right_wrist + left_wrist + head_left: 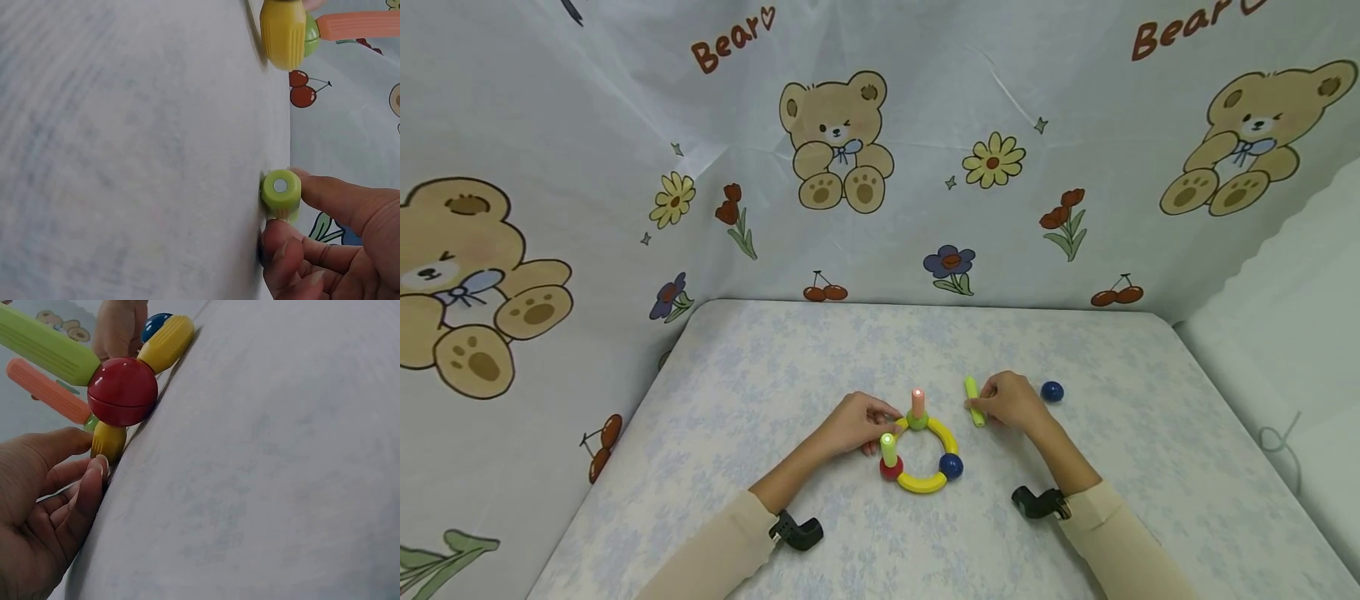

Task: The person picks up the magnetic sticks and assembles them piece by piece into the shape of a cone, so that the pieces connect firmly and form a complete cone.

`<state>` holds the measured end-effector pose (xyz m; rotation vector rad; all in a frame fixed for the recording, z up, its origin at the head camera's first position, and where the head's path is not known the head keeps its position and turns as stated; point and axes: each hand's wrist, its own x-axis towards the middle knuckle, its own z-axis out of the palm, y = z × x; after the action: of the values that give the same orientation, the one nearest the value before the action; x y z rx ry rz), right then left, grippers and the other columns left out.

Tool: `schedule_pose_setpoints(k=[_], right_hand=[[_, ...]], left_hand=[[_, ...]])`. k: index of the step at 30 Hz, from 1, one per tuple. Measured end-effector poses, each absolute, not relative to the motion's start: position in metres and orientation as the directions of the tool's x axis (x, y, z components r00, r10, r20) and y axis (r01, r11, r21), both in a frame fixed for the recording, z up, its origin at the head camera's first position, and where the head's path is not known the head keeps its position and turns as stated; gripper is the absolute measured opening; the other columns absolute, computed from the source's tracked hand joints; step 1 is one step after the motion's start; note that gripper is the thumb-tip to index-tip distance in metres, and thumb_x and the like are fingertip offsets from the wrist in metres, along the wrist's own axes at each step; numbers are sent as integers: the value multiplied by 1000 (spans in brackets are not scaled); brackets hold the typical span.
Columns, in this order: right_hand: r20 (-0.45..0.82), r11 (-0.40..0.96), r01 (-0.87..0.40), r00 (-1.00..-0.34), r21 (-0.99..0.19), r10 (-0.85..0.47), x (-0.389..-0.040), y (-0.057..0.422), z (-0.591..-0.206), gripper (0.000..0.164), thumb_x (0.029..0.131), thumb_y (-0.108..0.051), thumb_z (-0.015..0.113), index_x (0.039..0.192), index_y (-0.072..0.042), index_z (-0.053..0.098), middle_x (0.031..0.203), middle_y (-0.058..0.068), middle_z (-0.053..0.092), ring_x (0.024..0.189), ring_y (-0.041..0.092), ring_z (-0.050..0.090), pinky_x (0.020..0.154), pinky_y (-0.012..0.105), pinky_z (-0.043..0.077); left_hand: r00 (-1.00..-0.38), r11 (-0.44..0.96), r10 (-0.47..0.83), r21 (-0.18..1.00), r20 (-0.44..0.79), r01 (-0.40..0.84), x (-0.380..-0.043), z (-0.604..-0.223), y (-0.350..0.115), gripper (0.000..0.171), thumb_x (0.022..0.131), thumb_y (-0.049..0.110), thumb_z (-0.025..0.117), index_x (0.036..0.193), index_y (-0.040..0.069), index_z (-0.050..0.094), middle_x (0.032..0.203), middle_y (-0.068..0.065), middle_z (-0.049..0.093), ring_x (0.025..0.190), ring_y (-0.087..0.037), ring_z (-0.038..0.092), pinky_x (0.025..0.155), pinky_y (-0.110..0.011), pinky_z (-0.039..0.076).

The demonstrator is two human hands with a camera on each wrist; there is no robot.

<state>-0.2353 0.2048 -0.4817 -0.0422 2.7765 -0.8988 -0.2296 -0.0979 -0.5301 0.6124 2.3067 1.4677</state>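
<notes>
A ring of yellow curved magnetic rods (922,483) lies on the table, joined by a red ball (891,468), a blue ball (951,466) and a green ball (917,421). A light green rod (889,450) stands upright on the red ball, an orange rod (918,402) on the green one. At the ring's left side, my left hand (857,423) pinches a yellow curved rod (109,441) between thumb and finger. To the right of the ring, my right hand (1013,402) pinches a loose yellow-green rod (974,401) lying flat; its end shows a silver disc in the right wrist view.
Just right of my right hand, a loose dark blue ball (1052,391) sits on the pale patterned tabletop (760,358). A bear-print cloth (917,242) hangs behind the table's far edge. On the right is a white surface with a thin looped cord (1285,446).
</notes>
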Motion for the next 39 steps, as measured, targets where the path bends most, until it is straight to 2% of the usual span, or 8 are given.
schedule_pose_setpoints(k=[12, 21, 33, 39], right_hand=[[-191, 777, 44, -977, -628, -99, -227, 206, -483, 21, 91, -22, 77, 81, -5, 69, 64, 4, 63, 54, 19, 59, 49, 28, 45], [-196, 771, 44, -975, -635, -105, -224, 207, -486, 23, 85, -23, 84, 83, -5, 68, 64, 4, 63, 55, 18, 59, 50, 29, 47], [-172, 768, 22, -978, -641, -116, -222, 209, -488, 20, 88, -21, 80, 82, -6, 68, 65, 3, 62, 55, 17, 56, 51, 30, 46], [-203, 733, 40, -970, -679, -135, -222, 210, -489, 19, 90, -22, 79, 88, -5, 70, 71, 3, 64, 58, 17, 58, 53, 29, 48]], left_hand=[[-876, 372, 481, 914, -38, 164, -233, -530, -103, 22, 93, 23, 77, 111, 11, 79, 72, -4, 70, 43, -19, 60, 43, -36, 55], [-885, 372, 464, 915, -36, 158, -238, -534, -108, 21, 94, 24, 76, 111, 11, 79, 72, -4, 70, 42, -18, 59, 43, -36, 54], [-888, 361, 454, 925, -66, 116, -239, -537, -110, 24, 94, 30, 76, 112, 16, 78, 73, -6, 69, 43, -17, 57, 41, -30, 50], [-890, 356, 450, 928, -70, 107, -239, -538, -111, 26, 94, 32, 76, 113, 15, 78, 74, -6, 69, 44, -17, 57, 41, -29, 49]])
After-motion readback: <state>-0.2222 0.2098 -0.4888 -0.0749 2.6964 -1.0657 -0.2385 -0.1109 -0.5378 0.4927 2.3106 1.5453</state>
